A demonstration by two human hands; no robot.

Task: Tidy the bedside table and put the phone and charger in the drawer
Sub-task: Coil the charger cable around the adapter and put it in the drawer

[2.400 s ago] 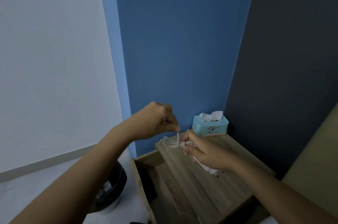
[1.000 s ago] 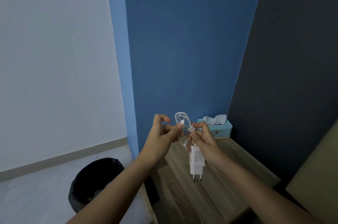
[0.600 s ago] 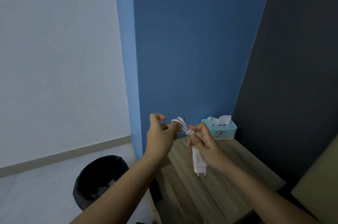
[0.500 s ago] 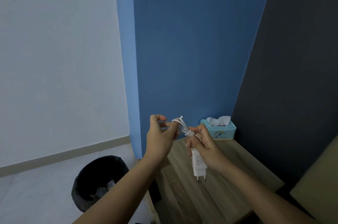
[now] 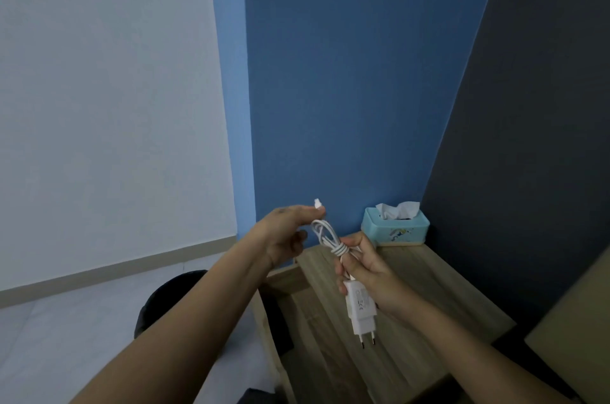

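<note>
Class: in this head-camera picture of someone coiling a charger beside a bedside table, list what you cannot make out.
- Drawer interior: head view, blocked by left forearm.
- Phone: nowhere visible.
- Black bin: mostly behind that forearm.
- Print on charger: too small.
- Bedside table front: cut off by bottom edge.

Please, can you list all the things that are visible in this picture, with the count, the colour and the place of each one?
charger: one, white, held above the table, prongs pointing down
cable: one, white, coiled and wrapped, between the two hands
tissue box: one, light blue with white tissue, back corner of the table
table: one, light wood, bottom right against the blue wall
drawer: one, same wood, open at the table's left side
bin: one, black, on the floor left of the table
left hand: pinches the cable's free end
right hand: grips the coil and charger
</note>
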